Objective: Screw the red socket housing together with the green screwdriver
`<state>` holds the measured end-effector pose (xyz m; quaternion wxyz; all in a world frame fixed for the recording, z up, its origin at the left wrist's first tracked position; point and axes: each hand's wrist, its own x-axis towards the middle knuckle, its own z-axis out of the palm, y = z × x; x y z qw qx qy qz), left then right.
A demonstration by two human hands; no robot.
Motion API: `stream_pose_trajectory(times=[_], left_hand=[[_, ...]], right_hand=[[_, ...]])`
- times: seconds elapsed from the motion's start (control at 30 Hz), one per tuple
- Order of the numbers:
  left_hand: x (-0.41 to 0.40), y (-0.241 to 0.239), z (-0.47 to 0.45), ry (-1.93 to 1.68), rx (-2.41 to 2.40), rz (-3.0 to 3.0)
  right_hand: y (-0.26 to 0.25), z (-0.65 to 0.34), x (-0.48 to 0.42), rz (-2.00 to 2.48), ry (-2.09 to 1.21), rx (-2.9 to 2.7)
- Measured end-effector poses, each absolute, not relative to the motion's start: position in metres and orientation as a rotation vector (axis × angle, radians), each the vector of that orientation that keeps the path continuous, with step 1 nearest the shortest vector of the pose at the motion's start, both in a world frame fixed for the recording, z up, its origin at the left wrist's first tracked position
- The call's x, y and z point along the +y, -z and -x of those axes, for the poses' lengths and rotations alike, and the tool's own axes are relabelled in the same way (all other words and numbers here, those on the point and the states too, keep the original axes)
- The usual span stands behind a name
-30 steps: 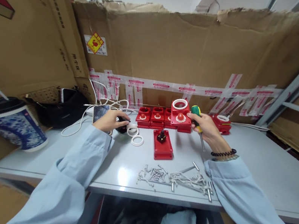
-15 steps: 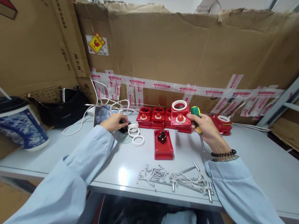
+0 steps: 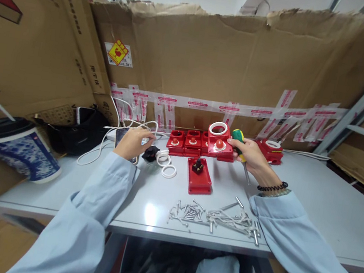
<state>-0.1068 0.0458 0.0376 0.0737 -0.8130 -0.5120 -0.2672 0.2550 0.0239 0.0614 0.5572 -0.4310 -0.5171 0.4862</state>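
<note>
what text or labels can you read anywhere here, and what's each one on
No text here reads clearly.
Cardboard box: black printed characters, too skewed to read.
Yellow sticker: a red figure, its print too small.
Tape strips: red print, blurred.
Paper cup: blue pattern, no words legible.

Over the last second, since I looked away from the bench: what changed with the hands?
The left hand lifted off the black knob, leaving it on the table, and moved back-left over the phone. The right hand kept gripping the screwdriver; red plate and screws stayed put.
</note>
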Motion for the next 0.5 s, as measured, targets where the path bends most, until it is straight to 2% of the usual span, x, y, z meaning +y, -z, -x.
stream_pose_trajectory(times=[0.23, 0.5], left_hand=[[0.033, -0.03, 0.101, 0.299, -1.67, 2.922], [0.038, -0.017, 0.096, 0.244, -1.756, 2.981]], right_hand=[[-0.059, -0.255, 0.025, 1.012, -1.16, -1.247], [-0.061, -0.252, 0.02, 1.026, -1.153, -1.277]])
